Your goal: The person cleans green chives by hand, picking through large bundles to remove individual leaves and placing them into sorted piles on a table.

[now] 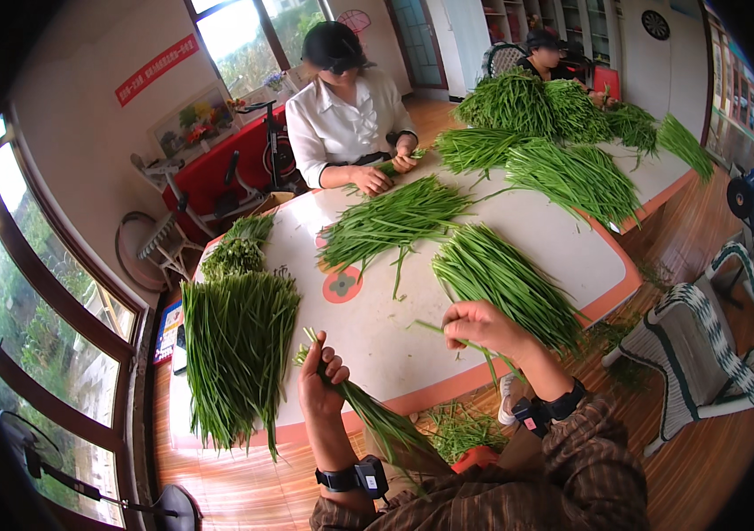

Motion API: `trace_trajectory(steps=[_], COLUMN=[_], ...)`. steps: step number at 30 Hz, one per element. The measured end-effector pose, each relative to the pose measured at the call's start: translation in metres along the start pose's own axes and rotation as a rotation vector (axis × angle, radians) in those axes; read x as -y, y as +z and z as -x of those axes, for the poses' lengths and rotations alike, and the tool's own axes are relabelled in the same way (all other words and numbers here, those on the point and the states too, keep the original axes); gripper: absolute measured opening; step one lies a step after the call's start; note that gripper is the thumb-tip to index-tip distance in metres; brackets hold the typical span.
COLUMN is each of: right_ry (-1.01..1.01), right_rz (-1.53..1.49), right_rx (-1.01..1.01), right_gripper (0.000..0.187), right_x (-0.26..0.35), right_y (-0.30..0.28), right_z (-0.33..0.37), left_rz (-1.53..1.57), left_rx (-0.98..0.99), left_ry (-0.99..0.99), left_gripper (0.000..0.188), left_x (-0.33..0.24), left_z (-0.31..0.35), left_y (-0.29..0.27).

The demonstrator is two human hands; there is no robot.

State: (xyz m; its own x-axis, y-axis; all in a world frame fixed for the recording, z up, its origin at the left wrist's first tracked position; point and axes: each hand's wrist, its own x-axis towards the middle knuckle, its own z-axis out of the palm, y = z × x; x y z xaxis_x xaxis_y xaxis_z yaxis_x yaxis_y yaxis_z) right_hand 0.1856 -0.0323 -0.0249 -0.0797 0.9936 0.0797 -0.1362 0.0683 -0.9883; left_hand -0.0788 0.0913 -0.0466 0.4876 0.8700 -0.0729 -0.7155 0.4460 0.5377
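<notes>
My left hand (322, 382) is closed around a bunch of garlic chives (378, 419); their pale cut ends poke up above the fist and the green leaves trail down toward my lap. To its right, my right hand (485, 326) pinches a stalk or two of garlic chives (427, 327), apart from the bunch. A thick heap of garlic chives (240, 354) lies left of my left hand and hangs over the table edge. Beyond my right hand rests another neat pile (502, 276). A looser pile (399, 217) is at mid-table.
Across the white table (363, 332) a person in a white shirt (341, 124) handles stalks; another sits at the far right behind large heaps (514, 106). Trimmings (461, 427) lie below the near edge. A wicker chair (695, 354) stands at right, windows at left.
</notes>
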Motion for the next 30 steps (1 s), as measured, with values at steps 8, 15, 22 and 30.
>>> trace_trajectory(steps=[8,15,22,30], right_ry=[-0.173,-0.189,-0.193,-0.19], right_rz=[0.155,0.225,0.303,0.397], right_rx=[-0.225,-0.259,-0.289,-0.243], right_gripper=[0.013,0.013,0.017,0.018], right_x=[0.014,-0.003,-0.021,-0.025], right_y=[0.04,0.054,0.051,0.045], right_z=[0.004,0.027,0.04,0.044], left_rz=[-0.265,-0.168,-0.189,-0.249], left_rx=[0.162,0.22,0.146,0.143], left_ry=[-0.274,-0.383,-0.281,-0.176], left_gripper=[0.043,0.038,0.019,0.019], left_x=[0.041,0.062,0.07,0.074], left_z=[0.022,0.028,0.033,0.032], left_y=[0.047,0.049,0.047,0.044])
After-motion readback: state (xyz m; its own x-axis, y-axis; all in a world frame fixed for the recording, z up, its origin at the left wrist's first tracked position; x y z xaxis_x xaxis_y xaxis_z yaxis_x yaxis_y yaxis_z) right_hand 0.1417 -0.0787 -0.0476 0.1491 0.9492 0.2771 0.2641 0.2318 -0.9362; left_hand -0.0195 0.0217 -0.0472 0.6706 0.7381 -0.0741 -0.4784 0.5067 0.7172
